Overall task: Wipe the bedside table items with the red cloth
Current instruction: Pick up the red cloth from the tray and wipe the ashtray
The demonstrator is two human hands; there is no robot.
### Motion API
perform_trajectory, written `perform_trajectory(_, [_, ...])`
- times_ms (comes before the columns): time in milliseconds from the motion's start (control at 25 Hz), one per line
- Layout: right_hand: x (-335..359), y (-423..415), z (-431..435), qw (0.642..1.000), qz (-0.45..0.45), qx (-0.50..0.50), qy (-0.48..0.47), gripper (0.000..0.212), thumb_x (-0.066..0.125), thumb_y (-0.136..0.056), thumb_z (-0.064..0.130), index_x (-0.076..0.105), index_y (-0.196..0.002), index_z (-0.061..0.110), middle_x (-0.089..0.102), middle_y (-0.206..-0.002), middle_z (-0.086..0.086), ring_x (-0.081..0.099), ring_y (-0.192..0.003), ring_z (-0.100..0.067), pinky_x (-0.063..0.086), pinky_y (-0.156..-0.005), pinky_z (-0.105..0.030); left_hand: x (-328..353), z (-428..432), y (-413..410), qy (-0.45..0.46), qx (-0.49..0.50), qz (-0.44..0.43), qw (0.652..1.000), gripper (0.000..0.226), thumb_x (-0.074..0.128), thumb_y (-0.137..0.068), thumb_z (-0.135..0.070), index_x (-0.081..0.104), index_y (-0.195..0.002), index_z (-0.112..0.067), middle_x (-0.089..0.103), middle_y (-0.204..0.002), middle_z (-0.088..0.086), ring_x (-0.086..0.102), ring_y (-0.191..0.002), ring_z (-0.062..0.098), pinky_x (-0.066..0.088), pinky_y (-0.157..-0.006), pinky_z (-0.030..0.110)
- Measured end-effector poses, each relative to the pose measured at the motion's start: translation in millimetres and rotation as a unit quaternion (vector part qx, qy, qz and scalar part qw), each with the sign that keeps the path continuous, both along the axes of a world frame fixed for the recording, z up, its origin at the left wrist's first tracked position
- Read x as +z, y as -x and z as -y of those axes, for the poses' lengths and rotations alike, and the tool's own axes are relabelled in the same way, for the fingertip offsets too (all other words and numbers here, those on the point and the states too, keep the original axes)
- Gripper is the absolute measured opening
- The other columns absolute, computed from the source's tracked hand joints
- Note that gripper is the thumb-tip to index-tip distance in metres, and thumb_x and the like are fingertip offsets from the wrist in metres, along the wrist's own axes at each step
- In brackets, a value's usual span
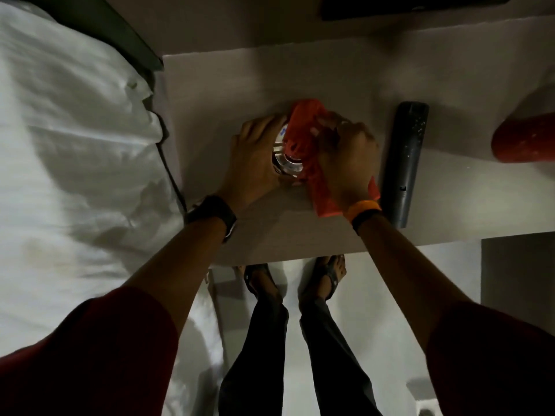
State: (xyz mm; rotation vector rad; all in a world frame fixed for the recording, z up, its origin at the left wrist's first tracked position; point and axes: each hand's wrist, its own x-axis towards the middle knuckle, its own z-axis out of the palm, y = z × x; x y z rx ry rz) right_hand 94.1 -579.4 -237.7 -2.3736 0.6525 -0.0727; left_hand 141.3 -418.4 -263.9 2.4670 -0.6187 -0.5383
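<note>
A clear plastic bottle (284, 163) with a blue-and-white label stands in the middle of the pale bedside table (315, 76). My left hand (255, 157) wraps around its left side. My right hand (345, 157) presses the red cloth (303, 130) against the bottle's top and right side. One end of the cloth hangs down past my right wrist. The cloth and my hands cover most of the bottle.
A black remote control (405, 163) lies on the table just right of my right hand. A red rounded object (525, 139) sits at the table's right edge. A bed with white sheets (75, 145) adjoins the table on the left. My feet (300, 280) stand below the table's front edge.
</note>
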Motion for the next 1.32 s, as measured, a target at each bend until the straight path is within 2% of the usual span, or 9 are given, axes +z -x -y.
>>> perform_trajectory(240, [4, 45, -12, 0.996, -0.001, -0.063, -0.065, 0.027, 0.068, -0.094, 0.022, 0.069, -0.12, 0.015, 0.071, -0.119, -0.01, 0.067, -0.099, -0.015, 0.057, -0.091, -0.034, -3, -5, -4, 0.004, -0.032, 0.0, 0.999, 0.106, 0.075, -0.063, -0.067, 0.039, -0.15, -0.018, 0.047, -0.152, 0.005, 0.04, -0.139, 0.03, 0.036, -0.107, 0.049])
perform_trajectory(360, [4, 12, 4, 0.992, -0.033, -0.091, -0.084, 0.024, 0.072, -0.089, 0.023, 0.074, -0.113, 0.017, 0.077, -0.111, -0.001, 0.067, -0.096, -0.005, 0.051, -0.084, -0.018, 1, -5, -16, -0.012, -0.067, -0.013, 0.998, 0.111, 0.078, -0.06, -0.068, 0.037, -0.151, -0.018, 0.045, -0.153, 0.005, 0.039, -0.139, 0.031, 0.038, -0.107, 0.055])
perform_trajectory(520, [25, 16, 26, 0.886, -0.068, -0.195, -0.414, 0.014, 0.071, -0.088, 0.003, 0.071, -0.101, 0.007, 0.072, -0.089, -0.001, 0.068, -0.076, -0.005, 0.057, -0.071, -0.017, 12, -3, -55, -0.097, -0.233, -0.018, 0.968, 0.112, 0.08, -0.066, -0.061, 0.022, -0.155, -0.027, 0.033, -0.161, -0.001, 0.034, -0.139, 0.032, 0.04, -0.104, 0.062])
perform_trajectory(640, [35, 52, 34, 0.858, -0.13, -0.227, -0.442, 0.01, 0.065, -0.094, 0.01, 0.07, -0.102, 0.012, 0.072, -0.104, -0.006, 0.07, -0.095, -0.016, 0.058, -0.082, -0.031, 15, -5, -68, -0.125, -0.253, -0.041, 0.958, 0.128, 0.089, -0.066, -0.04, 0.001, -0.158, -0.03, 0.018, -0.168, -0.001, 0.024, -0.142, 0.035, 0.038, -0.105, 0.068])
perform_trajectory(800, [36, 64, 25, 0.826, -0.095, -0.291, -0.473, 0.009, 0.057, -0.098, 0.012, 0.066, -0.102, 0.012, 0.07, -0.104, -0.004, 0.067, -0.093, -0.014, 0.052, -0.074, -0.026, 19, -7, -46, -0.128, -0.186, -0.062, 0.972, 0.137, 0.091, -0.056, -0.053, 0.004, -0.159, -0.024, 0.017, -0.167, 0.003, 0.017, -0.149, 0.032, 0.03, -0.109, 0.066])
perform_trajectory(920, [37, 64, 18, 0.838, -0.009, -0.327, -0.437, 0.013, 0.054, -0.099, 0.008, 0.065, -0.1, 0.015, 0.07, -0.096, 0.002, 0.068, -0.09, -0.011, 0.058, -0.075, -0.025, 19, 5, -15, -0.121, -0.106, -0.001, 0.987, 0.119, 0.082, -0.06, -0.065, 0.026, -0.155, -0.019, 0.03, -0.159, 0.008, 0.03, -0.143, 0.033, 0.037, -0.105, 0.059])
perform_trajectory(1080, [30, 52, 19, 0.922, 0.09, -0.226, -0.3, 0.016, 0.056, -0.098, 0.011, 0.061, -0.113, 0.006, 0.067, -0.113, -0.007, 0.066, -0.106, -0.018, 0.055, -0.098, -0.037, 18, 16, -10, -0.128, -0.036, -0.001, 0.991, 0.111, 0.08, -0.057, -0.071, 0.037, -0.148, -0.023, 0.041, -0.144, 0.009, 0.038, -0.133, 0.035, 0.04, -0.1, 0.055])
perform_trajectory(1200, [15, 36, 12, 0.986, -0.013, -0.043, -0.158, 0.029, 0.057, -0.099, 0.023, 0.058, -0.127, 0.013, 0.062, -0.127, -0.007, 0.06, -0.116, -0.018, 0.049, -0.107, -0.039, 20, 9, -28, -0.092, -0.171, -0.013, 0.981, 0.106, 0.079, -0.062, -0.064, 0.032, -0.15, -0.026, 0.04, -0.15, 0.003, 0.032, -0.136, 0.035, 0.035, -0.098, 0.056])
perform_trajectory(1320, [2, 43, 6, 0.994, -0.087, 0.064, -0.024, 0.046, 0.054, -0.101, 0.033, 0.046, -0.144, 0.018, 0.055, -0.143, -0.01, 0.049, -0.132, -0.028, 0.038, -0.11, -0.038, 17, 0, -28, -0.095, -0.16, -0.078, 0.979, 0.107, 0.08, -0.078, -0.034, 0.01, -0.158, -0.023, 0.026, -0.164, 0.003, 0.018, -0.148, 0.035, 0.027, -0.107, 0.066])
